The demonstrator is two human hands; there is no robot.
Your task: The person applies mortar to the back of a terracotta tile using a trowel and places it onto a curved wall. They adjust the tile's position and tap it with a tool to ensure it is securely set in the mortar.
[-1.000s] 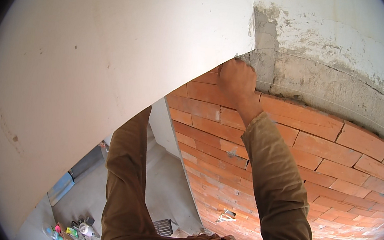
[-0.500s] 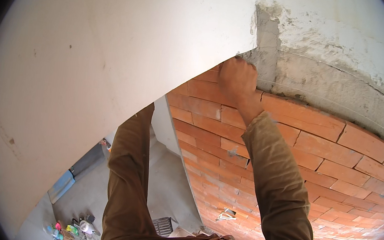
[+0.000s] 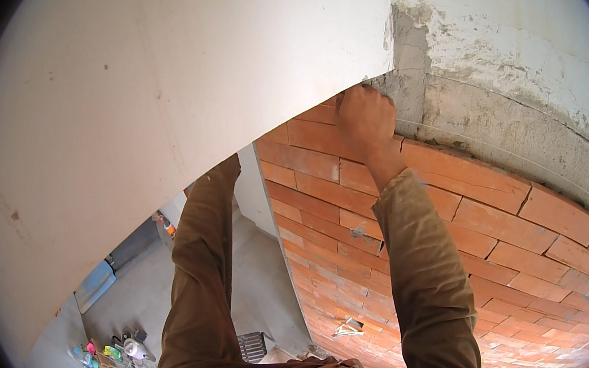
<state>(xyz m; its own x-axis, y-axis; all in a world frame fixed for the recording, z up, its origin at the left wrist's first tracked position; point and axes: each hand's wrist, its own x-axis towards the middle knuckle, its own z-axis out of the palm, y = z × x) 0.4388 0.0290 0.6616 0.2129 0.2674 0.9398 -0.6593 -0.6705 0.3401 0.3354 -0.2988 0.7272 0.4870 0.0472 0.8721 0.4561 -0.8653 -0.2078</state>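
My right hand (image 3: 366,119) is raised to the top of the red brick wall (image 3: 462,239), beside the lower edge of a large white plastered surface (image 3: 139,79). Its fingers are curled into a closed grip, and whatever they hold is hidden. A thin pale string (image 3: 502,144) runs along the wall top close to this hand; whether the fingers hold it does not show. Lower and to the left, my left hand (image 3: 229,168) reaches up behind the white surface's edge, which covers its fingers.
Rough grey mortar (image 3: 410,59) fills the corner above the bricks. Wires stick out of a small wall box (image 3: 352,326). Far below, the grey floor (image 3: 256,267) holds a slotted dark crate (image 3: 252,346) and assorted containers (image 3: 122,353) at lower left.
My left forearm has shifted slightly right, and a little more of the left hand's back shows at the edge. My right hand stays in nearly the same place, still closed.
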